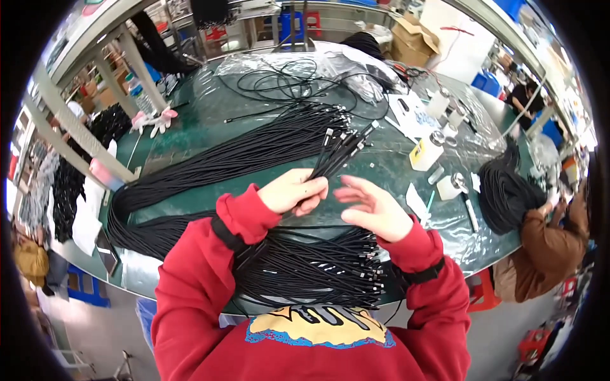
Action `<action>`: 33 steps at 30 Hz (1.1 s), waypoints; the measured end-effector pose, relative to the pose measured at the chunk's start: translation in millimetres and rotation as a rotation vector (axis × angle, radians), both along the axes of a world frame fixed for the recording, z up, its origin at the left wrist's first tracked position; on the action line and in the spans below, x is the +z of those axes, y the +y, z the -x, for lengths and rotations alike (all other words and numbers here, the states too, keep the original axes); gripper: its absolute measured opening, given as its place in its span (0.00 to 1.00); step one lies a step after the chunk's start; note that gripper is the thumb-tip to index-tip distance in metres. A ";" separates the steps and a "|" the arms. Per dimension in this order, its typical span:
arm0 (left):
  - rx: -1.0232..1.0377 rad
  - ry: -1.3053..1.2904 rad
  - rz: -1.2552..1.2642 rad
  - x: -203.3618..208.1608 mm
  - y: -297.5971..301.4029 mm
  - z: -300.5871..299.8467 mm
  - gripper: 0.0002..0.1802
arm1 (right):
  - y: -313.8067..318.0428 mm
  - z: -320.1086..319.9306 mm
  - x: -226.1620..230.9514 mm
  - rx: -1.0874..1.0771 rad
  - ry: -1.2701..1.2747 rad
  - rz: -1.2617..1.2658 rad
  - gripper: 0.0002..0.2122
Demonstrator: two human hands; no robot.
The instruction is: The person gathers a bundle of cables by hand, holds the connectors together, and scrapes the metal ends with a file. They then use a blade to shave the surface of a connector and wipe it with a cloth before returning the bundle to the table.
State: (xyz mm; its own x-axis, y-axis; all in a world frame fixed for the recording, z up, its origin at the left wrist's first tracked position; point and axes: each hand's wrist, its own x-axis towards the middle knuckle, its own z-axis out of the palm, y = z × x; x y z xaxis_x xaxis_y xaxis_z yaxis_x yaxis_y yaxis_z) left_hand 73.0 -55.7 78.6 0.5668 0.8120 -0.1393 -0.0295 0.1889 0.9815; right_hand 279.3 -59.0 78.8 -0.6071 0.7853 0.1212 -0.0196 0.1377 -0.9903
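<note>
My left hand (294,192) is closed around a small bunch of black cables (342,151), whose metal connector ends fan out up and to the right. Just right of it, my right hand (376,206) is raised with its fingers apart, holding nothing. Beneath and beyond my hands lies a long bundle of black cables (216,166), bent into a U toward the left. Its far ends (337,114) lie beyond the held bunch. The near cable ends (365,257), tipped with metal connectors, spread out close to my body, partly hidden by my left forearm.
White dispenser bottles (427,151) and a pen (471,214) stand or lie to the right on the green table (254,184). Loose cable loops (279,82) and clear plastic lie at the back. A person in a brown sleeve (553,247) handles coiled black cables (507,193) at far right.
</note>
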 end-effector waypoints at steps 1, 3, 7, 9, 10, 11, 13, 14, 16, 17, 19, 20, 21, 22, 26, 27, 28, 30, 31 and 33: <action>-0.040 0.027 0.007 -0.7 -11.5 -2.7 0.14 | 4.9 14.7 6.5 0.070 0.139 0.028 0.20; -0.202 0.171 -0.064 -4.7 -28.2 -6.9 0.14 | 9.4 35.6 15.5 0.072 0.265 0.135 0.23; -0.111 -0.134 -0.047 -0.4 -41.3 -8.1 0.15 | -12.5 47.7 44.6 0.242 0.029 0.275 0.22; -0.219 -0.140 0.075 8.4 -37.0 -3.9 0.14 | -12.7 37.9 53.4 0.097 0.086 0.170 0.17; -0.292 -0.158 0.178 13.8 -32.0 -2.3 0.14 | -4.1 31.0 56.7 0.079 0.091 0.180 0.17; -0.364 -0.175 0.281 15.8 -28.8 -2.4 0.14 | 7.2 22.9 60.2 -0.090 0.231 0.056 0.15; -0.380 -0.156 0.292 12.9 -27.2 -4.1 0.14 | 8.5 18.3 58.2 -0.273 0.364 -0.061 0.15; -0.381 -0.136 0.289 11.2 -26.7 -5.9 0.14 | 5.3 20.3 53.9 -0.199 0.232 -0.103 0.15; -0.398 -0.110 0.291 10.1 -24.5 -9.1 0.14 | 0.8 25.9 47.3 -0.051 -0.026 -0.188 0.15; -0.410 -0.105 0.290 10.4 -24.1 -12.4 0.14 | -2.4 26.1 49.5 -0.065 -0.024 -0.181 0.15; -0.419 -0.098 0.292 8.3 -27.2 -14.9 0.14 | -12.1 28.7 60.4 -0.012 -0.270 0.054 0.16; -0.425 -0.095 0.300 5.3 -26.4 -15.3 0.14 | -14.7 29.7 61.8 0.017 -0.391 0.173 0.17; -0.432 -0.104 0.272 1.1 -24.1 -16.3 0.13 | -16.3 30.2 57.9 0.008 -0.388 0.179 0.17; -0.438 -0.115 0.242 -3.0 -21.9 -16.8 0.12 | -16.4 31.2 50.8 0.010 -0.367 0.045 0.18; -0.398 -0.221 0.280 -2.7 -22.0 -16.6 0.10 | -15.8 26.2 41.9 0.001 -0.248 -0.167 0.21; -0.372 -0.268 0.314 -1.1 -23.0 -15.3 0.09 | -16.7 23.9 43.0 -0.017 -0.160 -0.105 0.21; -0.368 -0.275 0.311 1.0 -24.4 -14.6 0.09 | -16.6 23.0 44.0 -0.032 -0.074 -0.043 0.22; -0.306 -0.249 0.347 5.8 -27.6 -16.3 0.11 | -4.3 17.8 47.9 -0.097 -0.062 -0.071 0.22; -0.273 -0.238 0.366 5.9 -28.4 -17.9 0.13 | 3.6 14.1 50.1 -0.169 -0.043 -0.098 0.23; -0.310 -0.269 0.296 -3.0 -24.9 -16.7 0.13 | 3.1 18.9 50.5 -0.226 -0.027 -0.124 0.23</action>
State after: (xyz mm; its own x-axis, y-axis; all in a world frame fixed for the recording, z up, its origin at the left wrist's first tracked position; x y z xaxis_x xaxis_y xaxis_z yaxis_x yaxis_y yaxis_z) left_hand 89.7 -80.6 75.6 0.8223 0.5479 -0.1539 -0.1728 0.4981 0.8497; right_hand 260.5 -55.9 129.3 -0.4226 0.8815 0.2106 0.0519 0.2556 -0.9654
